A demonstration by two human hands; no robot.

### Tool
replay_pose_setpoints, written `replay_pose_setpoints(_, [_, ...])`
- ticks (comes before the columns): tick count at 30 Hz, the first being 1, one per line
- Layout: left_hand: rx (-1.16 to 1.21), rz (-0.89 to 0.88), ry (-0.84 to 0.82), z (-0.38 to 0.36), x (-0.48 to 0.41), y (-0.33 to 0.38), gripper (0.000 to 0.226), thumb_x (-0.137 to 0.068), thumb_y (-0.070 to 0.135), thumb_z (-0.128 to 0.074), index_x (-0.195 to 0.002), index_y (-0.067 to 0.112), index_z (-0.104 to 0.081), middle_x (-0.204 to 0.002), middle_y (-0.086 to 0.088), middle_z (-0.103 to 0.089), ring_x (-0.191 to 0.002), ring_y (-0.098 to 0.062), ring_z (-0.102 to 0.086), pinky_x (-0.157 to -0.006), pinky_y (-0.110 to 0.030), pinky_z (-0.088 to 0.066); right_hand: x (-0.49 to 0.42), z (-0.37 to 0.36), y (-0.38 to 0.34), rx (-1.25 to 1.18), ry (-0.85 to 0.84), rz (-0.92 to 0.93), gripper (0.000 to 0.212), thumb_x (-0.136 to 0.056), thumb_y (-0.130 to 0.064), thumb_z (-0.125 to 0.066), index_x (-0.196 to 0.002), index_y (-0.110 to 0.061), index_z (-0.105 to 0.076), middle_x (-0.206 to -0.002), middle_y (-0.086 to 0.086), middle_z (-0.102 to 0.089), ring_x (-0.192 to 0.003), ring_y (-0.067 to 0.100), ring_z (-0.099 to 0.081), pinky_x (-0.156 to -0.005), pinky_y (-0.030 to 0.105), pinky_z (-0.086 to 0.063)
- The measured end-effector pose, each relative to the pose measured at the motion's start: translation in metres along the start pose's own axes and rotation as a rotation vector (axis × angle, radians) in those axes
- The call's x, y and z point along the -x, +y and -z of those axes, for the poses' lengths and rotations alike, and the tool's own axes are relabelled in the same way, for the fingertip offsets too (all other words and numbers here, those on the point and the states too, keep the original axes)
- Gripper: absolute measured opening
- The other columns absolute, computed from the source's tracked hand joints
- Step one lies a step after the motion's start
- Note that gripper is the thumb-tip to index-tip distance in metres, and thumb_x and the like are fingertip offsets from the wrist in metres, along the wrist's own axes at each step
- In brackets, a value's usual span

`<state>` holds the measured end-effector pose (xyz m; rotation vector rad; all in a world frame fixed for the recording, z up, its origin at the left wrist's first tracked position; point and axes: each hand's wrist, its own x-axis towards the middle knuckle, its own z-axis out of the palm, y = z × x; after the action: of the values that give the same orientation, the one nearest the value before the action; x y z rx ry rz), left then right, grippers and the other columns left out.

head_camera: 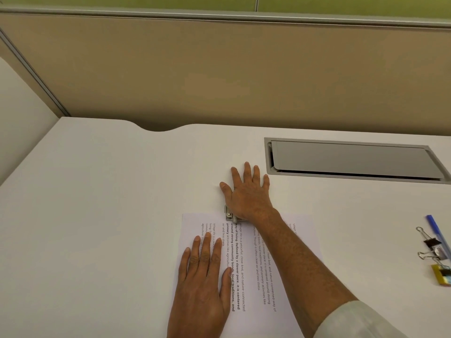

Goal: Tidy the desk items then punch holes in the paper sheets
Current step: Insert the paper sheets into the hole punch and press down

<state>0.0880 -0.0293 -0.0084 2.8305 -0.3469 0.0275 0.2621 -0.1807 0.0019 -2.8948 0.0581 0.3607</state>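
Printed paper sheets (246,264) lie on the white desk (109,191), text running sideways. At their far edge sits a metal hole punch (229,214), mostly hidden under my right hand (249,191), which lies flat on top of it with fingers spread. My left hand (203,276) rests palm down on the left part of the sheets, fingers together, holding nothing.
A grey cable hatch (353,159) is set into the desk at the back right. At the right edge lie a blue pen (438,234), black and silver binder clips (429,242) and a yellow clip (441,274). A beige partition (219,69) stands behind the desk.
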Motion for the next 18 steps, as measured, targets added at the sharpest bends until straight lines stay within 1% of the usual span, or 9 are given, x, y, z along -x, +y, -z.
replay_pose_setpoints(7, [0.021,0.011,0.01,0.005,0.0,0.003,0.069,-0.105,0.047,-0.013,-0.142,0.007,-0.054,-0.152,-0.014,-0.048,-0.14,-0.035,-0.045,-0.111,-0.046,-0.026,0.007,0.014,-0.007,-0.044,-0.017,-0.017,0.067,-0.102,-0.06,-0.011,-0.159,-0.026,-0.008,-0.168,0.011,0.007,-0.153,0.034,0.01,-0.122,0.057,0.004])
replay_pose_setpoints(12, [0.033,0.012,0.019,0.007,0.002,0.004,0.069,-0.105,0.047,-0.012,-0.142,0.007,-0.055,-0.151,-0.015,-0.049,-0.139,-0.035,-0.046,-0.11,-0.046,-0.027,0.021,0.012,-0.008,-0.037,0.017,0.057,0.055,-0.105,-0.05,-0.017,-0.154,-0.029,-0.026,-0.168,0.011,-0.002,-0.153,0.035,0.005,-0.122,0.058,0.001])
replay_pose_setpoints(14, [0.042,0.004,0.015,0.006,0.003,0.003,0.067,-0.105,0.047,-0.015,-0.144,0.007,-0.052,-0.153,-0.014,-0.046,-0.142,-0.034,-0.042,-0.111,-0.046,-0.027,0.029,0.011,-0.004,-0.034,0.048,0.079,0.048,-0.105,-0.044,-0.023,-0.15,-0.029,-0.032,-0.167,0.011,-0.007,-0.153,0.037,0.002,-0.121,0.059,-0.002])
replay_pose_setpoints(16, [0.044,-0.009,0.019,0.004,0.005,0.002,0.063,-0.103,0.045,-0.022,-0.146,0.009,-0.049,-0.156,-0.012,-0.042,-0.145,-0.033,-0.039,-0.113,-0.046,-0.026,0.038,0.008,0.002,-0.057,0.097,0.094,0.043,-0.106,-0.04,-0.029,-0.146,-0.027,-0.039,-0.166,0.012,-0.014,-0.152,0.038,-0.002,-0.12,0.06,-0.004])
replay_pose_setpoints(18, [0.051,-0.018,0.027,0.003,0.006,0.001,0.06,-0.1,0.043,-0.03,-0.148,0.01,-0.047,-0.158,-0.011,-0.04,-0.146,-0.031,-0.036,-0.115,-0.045,-0.025,0.047,0.008,0.008,-0.176,0.127,0.075,0.042,-0.107,-0.04,-0.026,-0.142,-0.027,-0.045,-0.166,0.008,-0.018,-0.153,0.032,-0.003,-0.122,0.058,-0.002])
